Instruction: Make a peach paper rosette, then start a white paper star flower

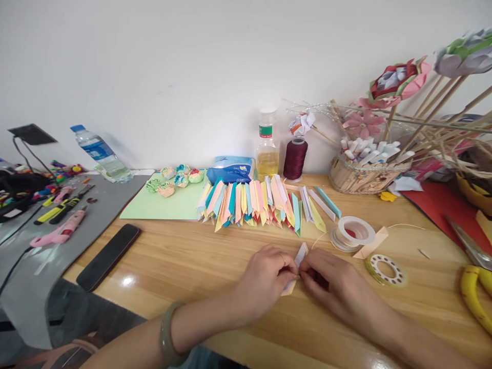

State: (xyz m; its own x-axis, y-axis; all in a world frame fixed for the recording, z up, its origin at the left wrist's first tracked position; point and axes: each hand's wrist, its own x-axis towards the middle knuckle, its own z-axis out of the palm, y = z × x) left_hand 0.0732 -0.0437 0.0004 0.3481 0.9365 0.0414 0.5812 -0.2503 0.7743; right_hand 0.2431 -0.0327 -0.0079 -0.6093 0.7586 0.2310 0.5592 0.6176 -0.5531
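Observation:
A small folded paper piece, pale lilac and cream, is between my two hands near the table's front. My left hand, with a ring and a bangle on the wrist, pinches this paper with its thumb and index finger. Close against it, my right hand is closed, its fingertips meeting the left ones; a thin cream cord runs from there to a white spool. What the right fingertips pinch is too small to make out. Behind the hands lies a long row of folded colored paper strips.
A phone lies left. Behind are a green sheet with paper flowers, a tissue pack, a bottle and dark thread. Right are a tape roll, a basket, scissors and bananas.

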